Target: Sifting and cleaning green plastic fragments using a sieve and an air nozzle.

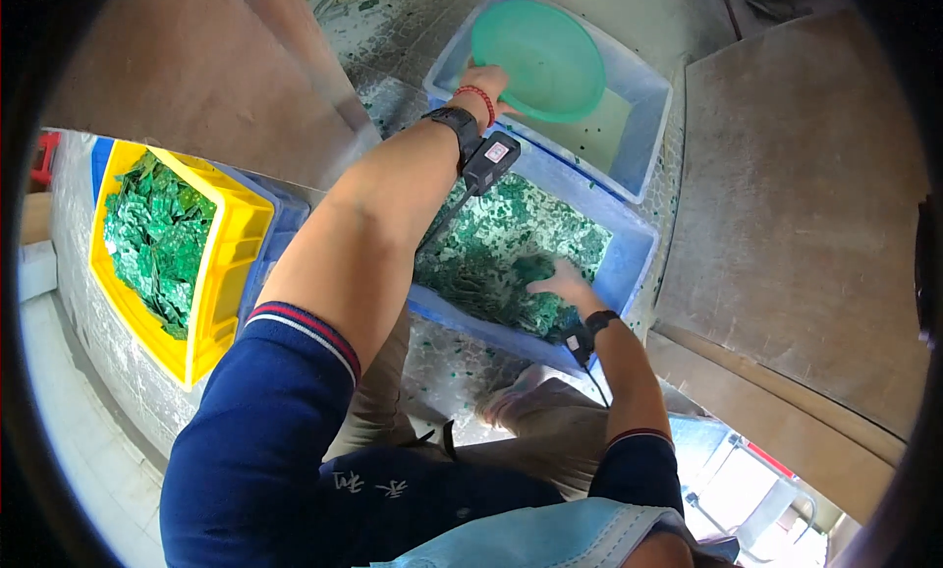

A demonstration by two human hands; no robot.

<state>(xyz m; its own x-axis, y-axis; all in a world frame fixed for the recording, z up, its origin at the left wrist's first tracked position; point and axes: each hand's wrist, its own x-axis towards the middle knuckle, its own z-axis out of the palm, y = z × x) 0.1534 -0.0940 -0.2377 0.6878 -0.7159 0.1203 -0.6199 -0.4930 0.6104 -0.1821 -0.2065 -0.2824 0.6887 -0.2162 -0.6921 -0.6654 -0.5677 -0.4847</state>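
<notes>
My left hand (486,83), a red bead bracelet at its wrist, is closed on the near-left rim of a round green plastic basin (550,62). The basin is tilted over a pale blue-grey bin (648,126) with cloudy liquid in it. Lower down, my right hand (564,283) reaches into a blue bin (634,258) of wet green flakes (481,273). Its fingers curve around a dark clump of the flakes, and the fingertips are partly lost in them. My left forearm covers the left side of this bin.
On the left stands a yellow crate (231,258) heaped with green flakes, beside a blue container (280,224). Brown boards (796,175) flank me on the right and at the upper left. Loose flakes dot the stained floor (442,357) by my shoes.
</notes>
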